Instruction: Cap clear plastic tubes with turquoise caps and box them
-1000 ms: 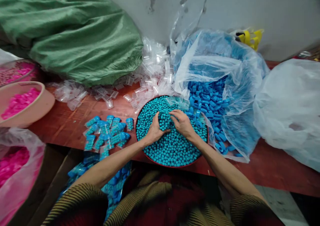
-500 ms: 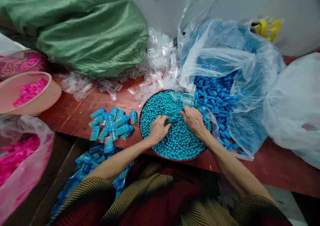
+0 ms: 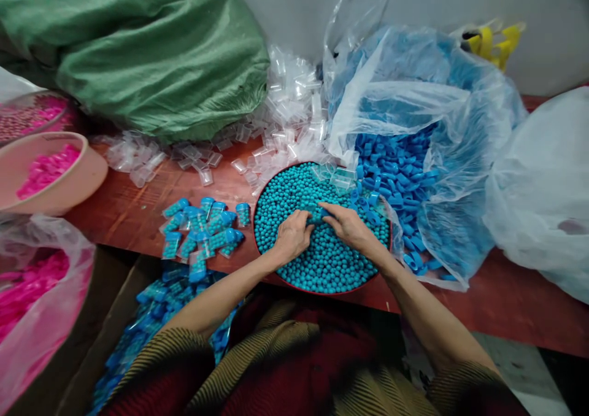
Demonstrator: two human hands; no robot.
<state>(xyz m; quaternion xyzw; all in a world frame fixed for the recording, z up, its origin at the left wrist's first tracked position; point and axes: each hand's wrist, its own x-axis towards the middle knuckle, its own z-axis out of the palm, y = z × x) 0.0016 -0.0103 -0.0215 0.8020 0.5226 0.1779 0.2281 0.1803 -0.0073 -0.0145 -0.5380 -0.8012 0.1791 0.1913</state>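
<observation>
A round red-rimmed tray is heaped with turquoise beads. Above the beads, my left hand is closed on a small clear plastic container, which blends in with the beads behind it. My right hand meets the container's right end, thumb and forefinger pinching about it; whether a cap is between them I cannot make out. Clear empty containers and several blue caps lie on the beads at the tray's back right. Filled, blue-capped containers lie in a group left of the tray.
Behind the tray is a pile of clear containers by a green sack. A plastic bag spills blue caps at right. At left stand a pink basin and a bag of pink pieces. More filled containers lie below the table edge.
My right hand has moved left, from near the blue caps to the container in my left hand. My left hand stays nearly in place. The view has shifted slightly.
</observation>
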